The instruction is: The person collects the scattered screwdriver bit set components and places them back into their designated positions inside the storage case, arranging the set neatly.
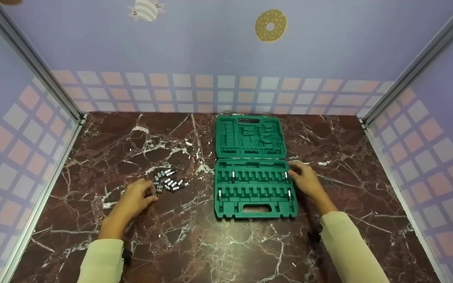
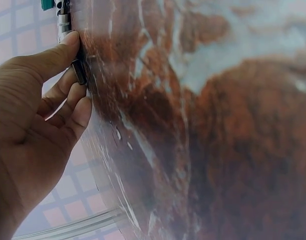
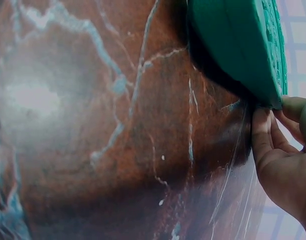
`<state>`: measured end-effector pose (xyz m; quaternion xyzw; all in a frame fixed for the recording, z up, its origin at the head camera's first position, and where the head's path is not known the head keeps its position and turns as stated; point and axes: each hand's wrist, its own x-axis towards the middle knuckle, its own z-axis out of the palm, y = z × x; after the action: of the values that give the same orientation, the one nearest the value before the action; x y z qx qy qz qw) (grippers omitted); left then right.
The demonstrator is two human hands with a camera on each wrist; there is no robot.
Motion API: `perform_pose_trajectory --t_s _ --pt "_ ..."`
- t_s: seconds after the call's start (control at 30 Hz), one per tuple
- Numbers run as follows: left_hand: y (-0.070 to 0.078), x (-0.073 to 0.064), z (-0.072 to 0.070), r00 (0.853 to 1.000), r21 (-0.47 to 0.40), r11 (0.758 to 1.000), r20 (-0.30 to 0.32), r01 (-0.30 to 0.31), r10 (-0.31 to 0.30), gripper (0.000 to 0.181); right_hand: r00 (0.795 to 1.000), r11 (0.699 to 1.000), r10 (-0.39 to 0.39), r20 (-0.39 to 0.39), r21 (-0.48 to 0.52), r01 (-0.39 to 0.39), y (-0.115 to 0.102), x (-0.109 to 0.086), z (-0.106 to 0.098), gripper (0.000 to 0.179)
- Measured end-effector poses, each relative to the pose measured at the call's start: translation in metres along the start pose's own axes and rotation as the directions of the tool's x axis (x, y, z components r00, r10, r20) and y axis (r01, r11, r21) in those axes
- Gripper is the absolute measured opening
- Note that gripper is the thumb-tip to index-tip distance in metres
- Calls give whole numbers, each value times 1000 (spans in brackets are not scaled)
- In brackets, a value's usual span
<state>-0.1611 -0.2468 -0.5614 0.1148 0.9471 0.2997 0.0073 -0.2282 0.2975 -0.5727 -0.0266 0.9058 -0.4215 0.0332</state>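
Observation:
A green plastic tool case (image 1: 256,212) lies unfolded on the table, its lower half nearer me. Several silver-and-black bit sockets (image 1: 233,176) stand in its slots, near the left and right ends of the two rows. To the left is a loose pile of similar bit sockets (image 1: 170,182). My left hand (image 1: 134,198) is at the pile's near left side, thumb and fingers bent around a small bit socket whose dark end (image 2: 79,71) shows between them. With my right hand (image 1: 306,180) I grip the case's right edge, thumb above and fingers against its side, beside an upright bit socket.
The dark red marbled table (image 1: 195,243) has printed walls on three sides, with a checkered back wall (image 1: 226,94) close behind the case. Metal rails (image 1: 34,59) run along the corners. The case's lid half (image 1: 250,153) lies flat toward the back.

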Motion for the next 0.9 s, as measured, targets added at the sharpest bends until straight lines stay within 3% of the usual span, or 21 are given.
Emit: perform_pose_trajectory --t_s 0.53,0.7,0.9 --pt "11 0 -6 998 -97 994 39 44 -41 15 1000 1000 1 -25 -9 -1 0 1 1 36" --pt "19 2 -8 997 -134 988 32 72 -68 10 1000 1000 -7 -20 -18 7 2 2 1 37" --pt "25 3 -9 998 -154 986 4 59 -59 13 999 999 -32 -32 -5 32 2 1 3 34"
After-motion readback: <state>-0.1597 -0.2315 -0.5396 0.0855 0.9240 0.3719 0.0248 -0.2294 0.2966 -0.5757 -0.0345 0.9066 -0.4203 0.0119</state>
